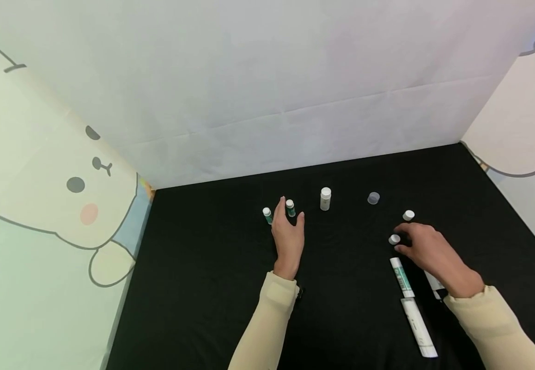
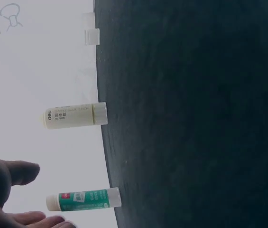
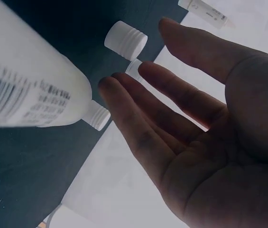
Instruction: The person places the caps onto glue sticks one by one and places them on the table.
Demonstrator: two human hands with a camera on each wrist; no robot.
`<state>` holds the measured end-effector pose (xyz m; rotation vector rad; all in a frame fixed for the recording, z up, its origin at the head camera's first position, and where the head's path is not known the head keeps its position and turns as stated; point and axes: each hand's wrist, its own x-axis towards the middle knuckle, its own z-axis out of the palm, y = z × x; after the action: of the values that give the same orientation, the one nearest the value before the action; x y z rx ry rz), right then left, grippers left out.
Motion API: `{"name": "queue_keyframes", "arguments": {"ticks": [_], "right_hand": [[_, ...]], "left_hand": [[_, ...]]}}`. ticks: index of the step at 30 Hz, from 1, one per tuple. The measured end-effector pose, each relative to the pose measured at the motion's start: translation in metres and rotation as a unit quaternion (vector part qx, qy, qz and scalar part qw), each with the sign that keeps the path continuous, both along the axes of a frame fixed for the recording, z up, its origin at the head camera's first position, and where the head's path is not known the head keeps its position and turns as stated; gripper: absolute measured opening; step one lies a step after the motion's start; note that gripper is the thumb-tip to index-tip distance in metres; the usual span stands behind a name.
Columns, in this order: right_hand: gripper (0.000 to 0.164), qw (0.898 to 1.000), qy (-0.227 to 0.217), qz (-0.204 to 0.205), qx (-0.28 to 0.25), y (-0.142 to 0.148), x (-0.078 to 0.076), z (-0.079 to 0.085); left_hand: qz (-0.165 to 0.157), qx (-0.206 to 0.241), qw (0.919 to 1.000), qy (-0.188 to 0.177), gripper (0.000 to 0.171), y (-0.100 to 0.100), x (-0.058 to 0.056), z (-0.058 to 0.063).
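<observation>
Two hands, neither clamped: right hand has thumb and fingertips apart around a small white cap at its 9 o'clock; contact unclear. Left hand: fingers straight, thumb spread, nearer green stick at 12, other green stick at 10-11.

Risks: cap is short and probably light, so an off-centre pinch could knock it over; a wide reach could bump the second cap at right hand's 11. Narrow stick bases: sideways finger brush likely topples one.

Cap axis looks near vertical, ridged end up; can't tell which end is hollow. Green sticks upright, white ends up.

Further out: white-and-green tube lies at right hand's 7-8, long axis 11-to-5; white bottle upright at left hand's 1-2.
</observation>
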<state>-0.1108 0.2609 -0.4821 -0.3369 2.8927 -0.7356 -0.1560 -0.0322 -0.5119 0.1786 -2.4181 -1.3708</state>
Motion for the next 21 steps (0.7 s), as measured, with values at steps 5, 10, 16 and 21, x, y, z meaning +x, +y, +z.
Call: {"name": "queue_keyframes", "arguments": {"ticks": [5, 10, 16, 21], "right_hand": [[0.029, 1.000, 0.011, 0.014, -0.003, -0.002, 0.000, 0.000], [0.026, 1.000, 0.011, 0.022, -0.009, -0.005, -0.001, 0.001], [0.017, 0.999, 0.013, 0.025, -0.016, -0.007, -0.003, -0.003], [0.012, 0.999, 0.011, 0.025, -0.016, -0.008, -0.002, -0.004]], "left_hand": [[-0.007, -0.005, 0.9997, -0.021, 0.054, -0.002, -0.001, 0.003], [-0.005, -0.021, 0.9994, -0.027, 0.046, -0.003, -0.005, 0.006], [0.000, -0.030, 0.9992, -0.027, 0.038, -0.007, -0.009, 0.006], [0.005, -0.040, 0.9988, -0.028, 0.031, -0.010, -0.013, 0.006]]}}
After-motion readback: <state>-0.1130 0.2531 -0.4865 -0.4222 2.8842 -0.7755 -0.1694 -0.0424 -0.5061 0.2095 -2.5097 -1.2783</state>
